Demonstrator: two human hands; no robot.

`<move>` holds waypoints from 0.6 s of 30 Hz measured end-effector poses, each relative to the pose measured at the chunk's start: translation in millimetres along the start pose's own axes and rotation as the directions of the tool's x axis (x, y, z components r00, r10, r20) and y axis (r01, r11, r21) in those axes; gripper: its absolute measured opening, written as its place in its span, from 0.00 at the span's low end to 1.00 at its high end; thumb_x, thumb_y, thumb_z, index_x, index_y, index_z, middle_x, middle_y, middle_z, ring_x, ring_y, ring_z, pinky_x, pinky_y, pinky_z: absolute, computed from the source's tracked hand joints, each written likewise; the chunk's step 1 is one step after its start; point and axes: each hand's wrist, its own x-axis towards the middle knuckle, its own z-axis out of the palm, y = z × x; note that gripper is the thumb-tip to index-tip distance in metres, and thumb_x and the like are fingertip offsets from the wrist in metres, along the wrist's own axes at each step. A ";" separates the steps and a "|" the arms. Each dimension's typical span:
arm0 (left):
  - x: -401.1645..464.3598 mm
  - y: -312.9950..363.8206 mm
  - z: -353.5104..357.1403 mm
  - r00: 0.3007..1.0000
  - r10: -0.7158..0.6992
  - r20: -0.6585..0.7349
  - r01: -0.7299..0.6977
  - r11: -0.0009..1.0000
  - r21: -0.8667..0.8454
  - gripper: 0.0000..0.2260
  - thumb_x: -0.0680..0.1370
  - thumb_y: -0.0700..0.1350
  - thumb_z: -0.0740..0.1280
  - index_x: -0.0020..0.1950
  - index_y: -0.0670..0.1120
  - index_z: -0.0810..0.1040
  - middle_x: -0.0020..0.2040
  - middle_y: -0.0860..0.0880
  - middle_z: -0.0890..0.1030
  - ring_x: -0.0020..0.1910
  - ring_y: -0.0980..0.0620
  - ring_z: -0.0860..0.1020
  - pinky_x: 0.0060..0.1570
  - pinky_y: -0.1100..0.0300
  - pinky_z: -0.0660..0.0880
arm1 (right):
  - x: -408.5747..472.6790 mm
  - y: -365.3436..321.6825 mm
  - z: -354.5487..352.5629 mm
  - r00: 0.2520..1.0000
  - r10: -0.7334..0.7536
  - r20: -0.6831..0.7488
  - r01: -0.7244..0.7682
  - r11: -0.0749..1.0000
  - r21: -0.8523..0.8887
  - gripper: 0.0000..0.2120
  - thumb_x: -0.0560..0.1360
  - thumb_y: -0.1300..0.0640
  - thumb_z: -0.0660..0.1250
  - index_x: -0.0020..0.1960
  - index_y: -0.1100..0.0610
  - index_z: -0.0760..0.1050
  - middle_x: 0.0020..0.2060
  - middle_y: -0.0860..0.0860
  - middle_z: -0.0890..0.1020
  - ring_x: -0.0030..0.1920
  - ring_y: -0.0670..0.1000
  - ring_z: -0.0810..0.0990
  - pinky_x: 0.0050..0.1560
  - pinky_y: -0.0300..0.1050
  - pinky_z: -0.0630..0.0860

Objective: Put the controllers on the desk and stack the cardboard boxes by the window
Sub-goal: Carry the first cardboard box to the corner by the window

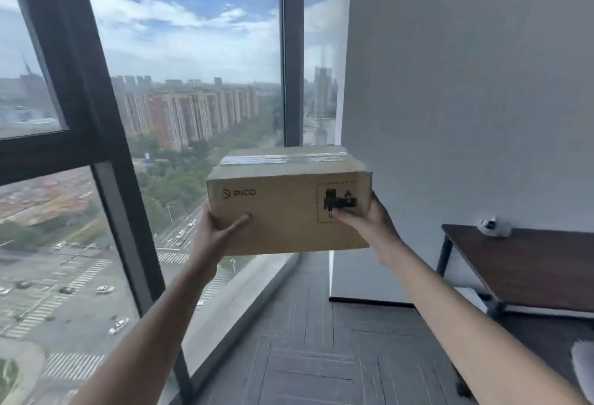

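Note:
A brown cardboard box [283, 202] printed PICO, its top sealed with clear tape, is held up in the air in front of the window corner. My left hand [215, 231] grips its lower left end, thumb laid across the front face. My right hand [369, 221] grips the right end, thumb over the black print on the front. A white controller [493, 226] lies on the dark wooden desk [527, 263] at the right, against the wall.
Floor-to-ceiling window [193, 83] with dark frames fills the left, with a low sill [244, 295] along its base. A grey wall [466, 99] stands at the right. Dark carpet tiles [321, 356] cover the floor between sill and desk.

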 end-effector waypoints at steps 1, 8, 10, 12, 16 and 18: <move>13.9 -7.1 10.2 1.000 -0.006 0.002 0.006 1.000 -0.002 0.32 0.67 0.47 0.81 0.67 0.44 0.72 0.55 0.48 0.82 0.51 0.52 0.82 0.36 0.66 0.79 | 16.2 10.0 -2.7 1.000 0.008 -0.007 -0.008 1.000 -0.001 0.32 0.62 0.43 0.81 0.62 0.40 0.74 0.56 0.40 0.83 0.59 0.47 0.80 0.65 0.56 0.77; 146.0 -87.6 24.4 0.998 -0.062 0.001 0.062 0.998 0.032 0.32 0.66 0.42 0.82 0.64 0.43 0.70 0.52 0.49 0.81 0.49 0.53 0.81 0.40 0.64 0.79 | 145.6 85.2 41.5 0.999 0.052 -0.010 -0.052 0.999 -0.012 0.29 0.63 0.46 0.82 0.61 0.41 0.75 0.56 0.41 0.84 0.60 0.49 0.81 0.65 0.57 0.77; 195.3 -119.6 23.3 0.995 -0.092 0.024 0.091 0.995 0.037 0.36 0.62 0.49 0.83 0.64 0.45 0.70 0.55 0.47 0.82 0.53 0.49 0.81 0.48 0.54 0.81 | 187.7 109.3 62.6 0.998 0.062 -0.018 -0.062 0.998 -0.011 0.28 0.66 0.49 0.81 0.62 0.41 0.74 0.55 0.40 0.84 0.59 0.48 0.81 0.65 0.56 0.76; 246.9 -150.4 23.9 0.993 -0.114 0.044 0.113 0.993 0.031 0.35 0.63 0.47 0.83 0.65 0.46 0.70 0.57 0.47 0.82 0.55 0.49 0.81 0.52 0.50 0.81 | 230.3 131.3 83.2 0.996 0.078 -0.032 -0.079 0.997 -0.014 0.28 0.67 0.50 0.81 0.63 0.41 0.74 0.56 0.40 0.84 0.60 0.47 0.82 0.65 0.54 0.76; 339.7 -195.0 36.3 0.983 -0.169 0.077 0.166 0.985 0.048 0.34 0.63 0.47 0.83 0.64 0.47 0.70 0.58 0.45 0.81 0.56 0.47 0.81 0.54 0.47 0.80 | 310.9 166.6 112.1 0.986 0.154 -0.062 -0.155 0.988 -0.019 0.29 0.67 0.50 0.81 0.64 0.44 0.73 0.56 0.41 0.84 0.60 0.47 0.81 0.65 0.55 0.76; 384.4 -218.8 45.5 0.975 -0.198 0.100 0.194 0.980 0.053 0.31 0.67 0.42 0.81 0.64 0.46 0.69 0.59 0.44 0.81 0.57 0.46 0.80 0.55 0.47 0.80 | 350.5 182.8 119.6 0.981 0.182 -0.071 -0.184 0.983 -0.022 0.29 0.67 0.50 0.81 0.64 0.43 0.74 0.55 0.40 0.84 0.60 0.47 0.81 0.65 0.55 0.76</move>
